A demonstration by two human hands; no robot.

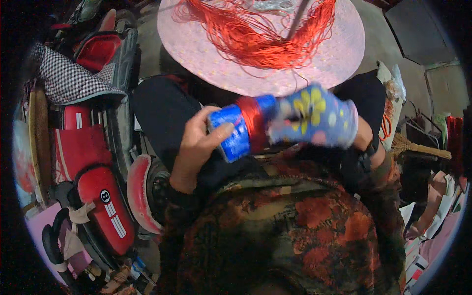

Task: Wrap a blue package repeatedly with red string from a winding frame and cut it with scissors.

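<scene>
My left hand (199,135) is bare and closed around one end of a blue block-shaped package (231,135) with a shiny surface. Bright red cord (251,123) is wound in a thick band around the package's middle. Close against its other end is my right hand (314,118), in a blue glove with yellow flowers and pale dots. The gloved fingers look curled but are smeared by motion. A thin strand runs from the large loose hank of red cord (275,53) down to the glove. That hank lies on a round pink speckled top (221,73) in front of my knees.
A thin rod (297,22) stands up within the hank, near clear plastic (273,5). At left are a red and black scooter-like vehicle (105,211) and a checkered cloth (78,76). A straw hand broom (418,146) and stacked papers (437,206) sit at right.
</scene>
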